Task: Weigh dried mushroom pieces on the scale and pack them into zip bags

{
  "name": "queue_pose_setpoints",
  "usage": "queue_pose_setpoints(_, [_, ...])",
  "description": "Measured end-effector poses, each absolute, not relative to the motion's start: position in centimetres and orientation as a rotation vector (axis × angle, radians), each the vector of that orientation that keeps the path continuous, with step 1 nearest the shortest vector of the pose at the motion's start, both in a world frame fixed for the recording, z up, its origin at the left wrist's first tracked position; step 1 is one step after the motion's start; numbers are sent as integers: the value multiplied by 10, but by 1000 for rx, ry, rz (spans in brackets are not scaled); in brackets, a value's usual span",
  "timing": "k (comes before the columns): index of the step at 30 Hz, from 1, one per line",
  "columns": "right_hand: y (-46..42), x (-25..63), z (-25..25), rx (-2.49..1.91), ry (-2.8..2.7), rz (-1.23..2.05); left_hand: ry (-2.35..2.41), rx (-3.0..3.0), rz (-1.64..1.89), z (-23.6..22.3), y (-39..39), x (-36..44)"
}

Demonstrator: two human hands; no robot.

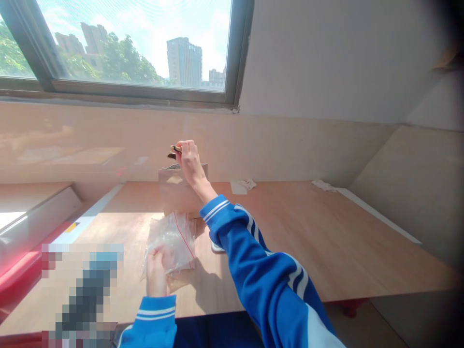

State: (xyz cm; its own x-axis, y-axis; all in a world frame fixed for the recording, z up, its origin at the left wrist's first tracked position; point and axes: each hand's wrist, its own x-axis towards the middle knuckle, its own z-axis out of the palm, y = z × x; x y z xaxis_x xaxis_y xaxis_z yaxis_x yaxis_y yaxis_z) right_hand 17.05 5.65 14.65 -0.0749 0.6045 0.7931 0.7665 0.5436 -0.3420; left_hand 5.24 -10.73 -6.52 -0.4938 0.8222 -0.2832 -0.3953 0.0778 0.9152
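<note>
My left hand (pixel 156 265) grips a clear plastic zip bag (pixel 176 241) with a red strip along its edge. The bag lies over the front of the table, and some of my fingers show through it. Above an upright grey-brown bag or box (pixel 177 189) with an open top, my right hand (pixel 190 159) pinches a small dark and gold-coloured piece (pixel 174 152). Its kind is too small to make out. My right wrist and forearm hide part of the container. Partly behind my right sleeve lies a white-edged object (pixel 216 247).
The wooden table (pixel 297 232) meets a wall at the back. White paper scraps (pixel 243 186) and another crumpled scrap (pixel 324 185) lie along its far edge. A window (pixel 137 48) is above. To the left is a red surface (pixel 25 270), next to a blurred-out patch.
</note>
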Motion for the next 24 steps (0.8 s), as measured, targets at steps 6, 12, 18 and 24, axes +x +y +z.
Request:
queue_pose_setpoints(6, [56, 162, 133, -1271, -1988, -341, 1388, 469, 1600, -64, -110, 52])
queue_pose_setpoints(12, [75, 168, 115, -1168, -1961, -151, 1397, 484, 1586, -62, -111, 54])
queue_pose_setpoints(18, [85, 184, 100, -982, -1798, 134, 1413, 436, 1609, -66, -109, 52])
queue_pose_setpoints(24, [93, 186, 119, -688, -1519, 241, 1396, 463, 1581, -67, -110, 51])
